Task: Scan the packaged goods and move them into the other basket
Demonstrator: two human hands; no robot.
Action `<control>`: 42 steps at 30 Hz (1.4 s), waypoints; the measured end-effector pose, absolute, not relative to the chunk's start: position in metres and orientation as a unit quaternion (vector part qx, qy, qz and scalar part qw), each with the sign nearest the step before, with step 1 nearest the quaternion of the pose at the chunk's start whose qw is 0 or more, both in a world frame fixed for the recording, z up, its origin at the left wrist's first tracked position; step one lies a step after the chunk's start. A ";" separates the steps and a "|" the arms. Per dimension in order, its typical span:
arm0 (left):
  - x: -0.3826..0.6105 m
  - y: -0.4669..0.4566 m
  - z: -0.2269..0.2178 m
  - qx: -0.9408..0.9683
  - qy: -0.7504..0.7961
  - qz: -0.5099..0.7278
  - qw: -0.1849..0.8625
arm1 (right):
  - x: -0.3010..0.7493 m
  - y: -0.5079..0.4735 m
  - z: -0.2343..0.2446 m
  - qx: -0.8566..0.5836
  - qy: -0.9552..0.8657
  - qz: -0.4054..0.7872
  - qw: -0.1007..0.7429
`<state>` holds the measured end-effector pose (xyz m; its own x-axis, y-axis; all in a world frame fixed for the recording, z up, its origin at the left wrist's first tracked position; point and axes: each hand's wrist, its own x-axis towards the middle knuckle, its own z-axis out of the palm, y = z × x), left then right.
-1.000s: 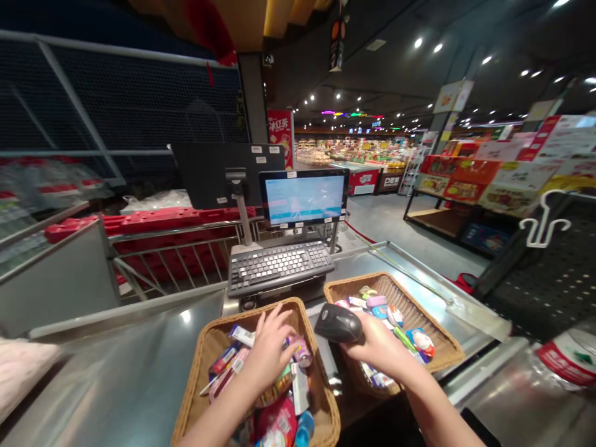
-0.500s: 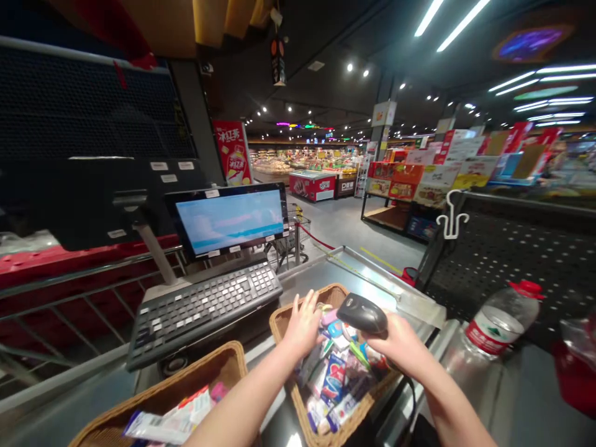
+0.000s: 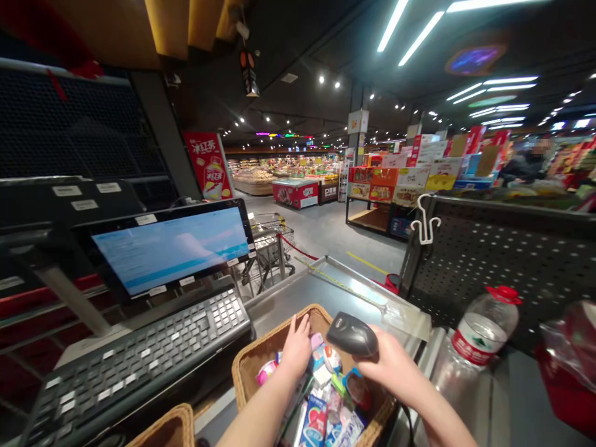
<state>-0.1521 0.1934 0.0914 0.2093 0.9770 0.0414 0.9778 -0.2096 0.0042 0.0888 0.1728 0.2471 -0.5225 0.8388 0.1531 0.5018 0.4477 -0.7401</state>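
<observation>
My right hand [image 3: 388, 360] grips a black handheld barcode scanner [image 3: 352, 335], its head pointing left above the wicker basket [image 3: 246, 354]. Inside that basket reaches my left hand [image 3: 297, 351], fingers stretched forward and apart over the small packaged goods. A blue and red packet [image 3: 313, 422] lies near the front of the pile. To the left of my left wrist sits a round pink package [image 3: 267, 372], partly hidden. White, green and blue items fill the space below the scanner.
A second wicker basket [image 3: 170, 428] shows at the bottom edge. Left of it are a keyboard [image 3: 139, 366] and a lit monitor [image 3: 177, 245]. A large water bottle [image 3: 482, 332] stands right, before a perforated black panel [image 3: 503, 254]. A shopping cart [image 3: 265, 248] is beyond the metal counter [image 3: 326, 279].
The view has turned right and slightly up, so the monitor and keyboard sit farther left. My left hand has moved lower into the basket; the scanner stays in my right hand.
</observation>
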 end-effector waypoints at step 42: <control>-0.261 -0.025 0.265 -0.580 -0.728 -0.224 0.289 | -0.020 0.085 0.289 -0.264 -0.855 0.259 0.364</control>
